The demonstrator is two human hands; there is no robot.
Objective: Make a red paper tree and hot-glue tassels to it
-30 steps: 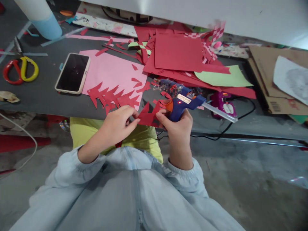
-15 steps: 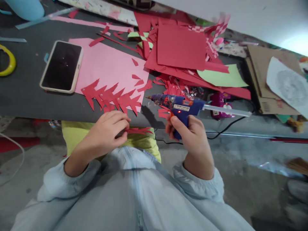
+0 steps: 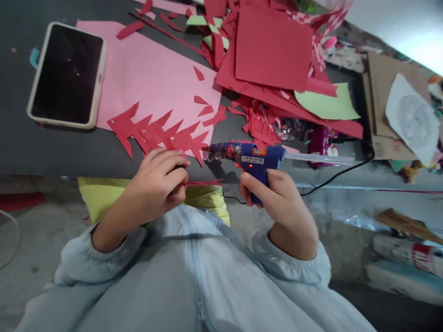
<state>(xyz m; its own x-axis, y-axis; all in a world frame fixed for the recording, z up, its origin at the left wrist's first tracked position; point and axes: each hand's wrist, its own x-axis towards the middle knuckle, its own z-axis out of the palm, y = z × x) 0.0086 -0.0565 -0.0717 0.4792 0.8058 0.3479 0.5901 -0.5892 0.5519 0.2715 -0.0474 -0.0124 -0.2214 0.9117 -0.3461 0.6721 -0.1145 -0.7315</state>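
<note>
Glue gun (image 3: 258,159) and red paper piece (image 3: 206,183) held near the pink sheet (image 3: 152,74)

Right hand (image 3: 282,196) grips the glue gun's handle, to the pink sheet's lower right; left hand (image 3: 157,180), fingers curled, pinches the red paper piece below the sheet.

The white label (image 3: 252,160) on the blue glue gun (image 3: 269,159) reads "HOT MELT GLUE GUN".

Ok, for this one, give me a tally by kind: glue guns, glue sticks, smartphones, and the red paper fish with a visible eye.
Hot melt glue gun: 1
Clear glue stick: 1
Smartphone: 1
Red paper fish with a visible eye: 3
Total: 6
</note>
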